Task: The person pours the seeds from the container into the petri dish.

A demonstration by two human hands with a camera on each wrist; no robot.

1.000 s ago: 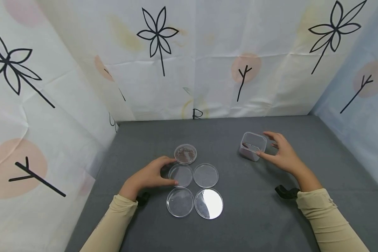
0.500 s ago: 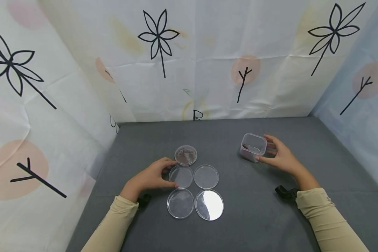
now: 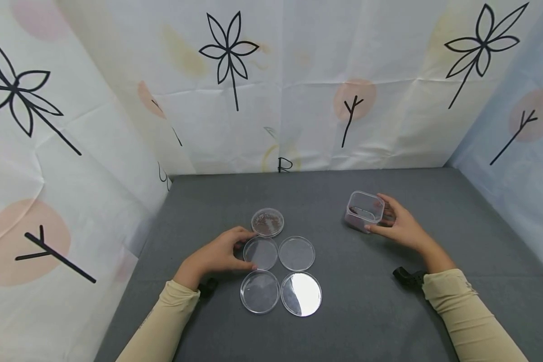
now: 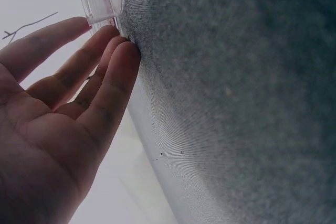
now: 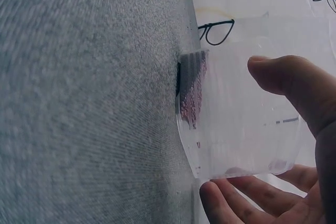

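My left hand (image 3: 217,251) reaches round a clear petri dish (image 3: 260,254), thumb at its near rim and forefinger at its far rim. Just beyond lies another petri dish (image 3: 268,222) with brown granular stuff in it. In the left wrist view, the fingertips meet the edge of clear plastic, while the lowest finger comes down to the cloth. My right hand (image 3: 402,223) holds a square clear plastic tub (image 3: 365,213) on the right, thumb on its near side and fingers round the far side. Reddish granules (image 5: 192,93) show low inside the tub in the right wrist view.
Three more clear dishes sit close by: one dish (image 3: 296,254) to the right, one dish (image 3: 260,291) nearer, and a bright, glare-covered dish (image 3: 300,294) beside that. Grey cloth (image 3: 353,311) covers the table. Printed white sheets (image 3: 307,125) stand along the back and sides.
The right hand's fingers have come in from a wider spread to take hold of the tub. My left hand keeps its place at the dish, and the dishes have not moved.
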